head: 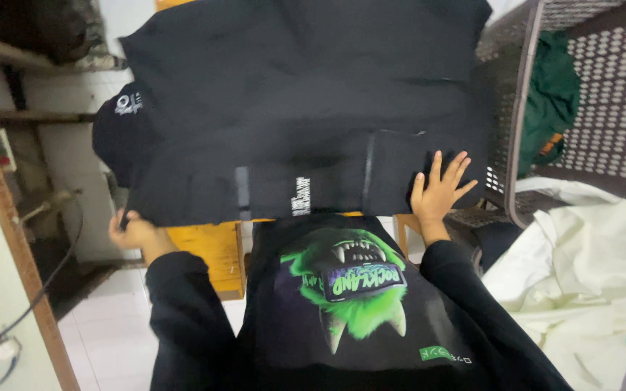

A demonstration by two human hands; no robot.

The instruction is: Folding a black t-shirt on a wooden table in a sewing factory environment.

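Observation:
A black garment [306,101] with small white printing lies spread over a yellow wooden table [211,250]. My left hand [133,230] grips its near left corner at the table's edge. My right hand [440,190] lies flat, fingers spread, on the garment's near right part. Below the hands I see my own black shirt with a green monster print [349,289] and my black sleeves.
A brown plastic laundry basket [523,108] stands at the right with a dark green cloth [552,94] inside. White fabric [588,275] is heaped at lower right. Left are a wooden frame [9,239], cables and white floor tiles [110,333].

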